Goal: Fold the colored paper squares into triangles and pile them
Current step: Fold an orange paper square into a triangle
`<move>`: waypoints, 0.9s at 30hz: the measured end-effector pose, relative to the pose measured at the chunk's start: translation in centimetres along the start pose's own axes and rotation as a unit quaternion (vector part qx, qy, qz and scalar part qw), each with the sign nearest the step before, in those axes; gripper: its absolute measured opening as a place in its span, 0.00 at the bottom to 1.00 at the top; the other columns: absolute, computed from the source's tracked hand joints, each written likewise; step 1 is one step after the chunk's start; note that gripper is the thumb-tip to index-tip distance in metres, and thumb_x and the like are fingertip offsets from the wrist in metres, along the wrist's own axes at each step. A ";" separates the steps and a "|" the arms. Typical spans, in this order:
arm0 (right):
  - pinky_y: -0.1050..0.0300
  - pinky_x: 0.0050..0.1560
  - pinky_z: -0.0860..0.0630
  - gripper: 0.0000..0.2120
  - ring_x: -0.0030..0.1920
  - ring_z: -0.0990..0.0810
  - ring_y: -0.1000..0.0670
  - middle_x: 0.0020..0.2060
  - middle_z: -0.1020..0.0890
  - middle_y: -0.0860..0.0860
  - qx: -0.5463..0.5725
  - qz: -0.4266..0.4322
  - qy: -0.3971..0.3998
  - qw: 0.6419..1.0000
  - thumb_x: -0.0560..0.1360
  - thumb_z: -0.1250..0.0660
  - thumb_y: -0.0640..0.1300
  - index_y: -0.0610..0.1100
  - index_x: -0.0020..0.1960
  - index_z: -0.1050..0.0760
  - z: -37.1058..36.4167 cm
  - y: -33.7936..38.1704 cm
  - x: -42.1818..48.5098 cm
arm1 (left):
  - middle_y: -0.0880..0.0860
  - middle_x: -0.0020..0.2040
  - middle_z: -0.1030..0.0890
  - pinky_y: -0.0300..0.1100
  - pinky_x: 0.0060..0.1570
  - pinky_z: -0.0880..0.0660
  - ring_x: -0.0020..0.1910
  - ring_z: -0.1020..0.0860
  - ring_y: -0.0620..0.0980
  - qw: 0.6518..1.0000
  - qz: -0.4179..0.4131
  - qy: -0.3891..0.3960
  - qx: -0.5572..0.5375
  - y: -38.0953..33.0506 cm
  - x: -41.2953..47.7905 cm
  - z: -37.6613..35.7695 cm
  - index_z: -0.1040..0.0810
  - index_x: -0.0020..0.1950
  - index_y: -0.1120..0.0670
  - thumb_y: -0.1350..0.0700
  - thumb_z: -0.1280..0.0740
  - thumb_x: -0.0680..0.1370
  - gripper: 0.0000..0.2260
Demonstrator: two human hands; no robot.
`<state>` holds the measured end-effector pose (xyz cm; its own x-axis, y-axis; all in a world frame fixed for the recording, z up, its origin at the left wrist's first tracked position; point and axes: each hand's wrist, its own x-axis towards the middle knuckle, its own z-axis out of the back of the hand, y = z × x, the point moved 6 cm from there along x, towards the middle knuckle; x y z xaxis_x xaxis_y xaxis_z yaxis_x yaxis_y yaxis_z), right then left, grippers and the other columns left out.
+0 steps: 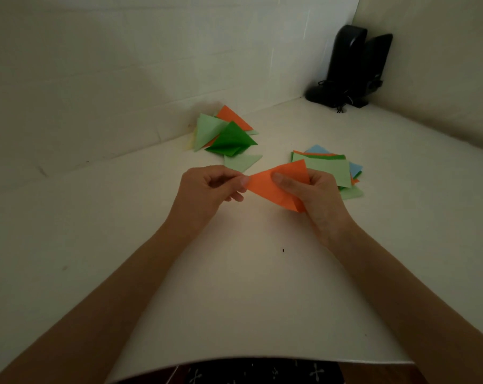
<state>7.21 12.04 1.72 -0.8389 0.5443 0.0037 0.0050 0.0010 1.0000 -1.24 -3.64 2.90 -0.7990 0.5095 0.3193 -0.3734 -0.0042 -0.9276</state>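
orange paper [273, 187] — between both hands

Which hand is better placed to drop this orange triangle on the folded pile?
Probably left: left hand pinches the orange triangle nearest the triangle pile; right hand sits by the unfolded squares.

orange paper [276, 187], green triangles [226, 134], white table [234, 286]

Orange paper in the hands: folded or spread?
Folded: the orange paper is a triangle, held by left hand and right hand.
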 end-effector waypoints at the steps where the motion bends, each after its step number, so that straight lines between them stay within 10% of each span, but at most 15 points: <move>1: 0.61 0.40 0.22 0.02 0.36 0.19 0.55 0.36 0.16 0.52 -0.001 0.002 0.002 1.000 0.69 0.27 0.41 0.46 0.42 0.19 -0.1 0.0 0.0 | 0.46 0.31 0.18 0.33 0.34 0.27 0.31 0.20 0.45 1.000 0.000 0.013 0.009 0.1 0.1 0.0 0.19 0.41 0.52 0.62 0.30 0.74 0.05; 16: 0.59 0.37 0.24 0.03 0.33 0.22 0.53 0.31 0.18 0.53 -0.124 0.035 0.037 0.991 0.70 0.27 0.41 0.48 0.38 0.19 -0.2 0.5 -0.1 | 0.44 0.35 0.20 0.25 0.35 0.32 0.34 0.23 0.40 0.973 -0.006 0.137 0.188 0.6 0.5 0.8 0.22 0.40 0.51 0.57 0.32 0.76 0.05; 22: 0.63 0.35 0.24 0.05 0.32 0.21 0.56 0.31 0.18 0.53 -0.125 0.035 0.100 0.987 0.70 0.27 0.39 0.49 0.39 0.19 -1.0 0.6 -0.4 | 0.44 0.28 0.24 0.34 0.33 0.33 0.30 0.26 0.42 0.949 -0.078 0.149 0.265 0.2 -0.2 -1.1 0.26 0.37 0.40 0.37 0.39 0.72 0.10; 27: 0.57 0.38 0.26 0.09 0.34 0.23 0.53 0.34 0.20 0.50 -0.007 0.012 0.101 0.995 0.72 0.30 0.47 0.41 0.44 0.20 -0.8 0.4 -0.1 | 0.45 0.23 0.32 0.30 0.29 0.37 0.24 0.33 0.40 0.978 -0.040 0.115 0.167 -0.3 -0.3 -1.2 0.28 0.33 0.49 0.53 0.34 0.77 0.13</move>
<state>6.92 11.34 2.08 -0.9305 0.3653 0.0274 0.0209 -0.0219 0.9995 -0.35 -2.72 2.81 -0.6484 0.6992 0.3011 -0.5942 -0.2177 -0.7743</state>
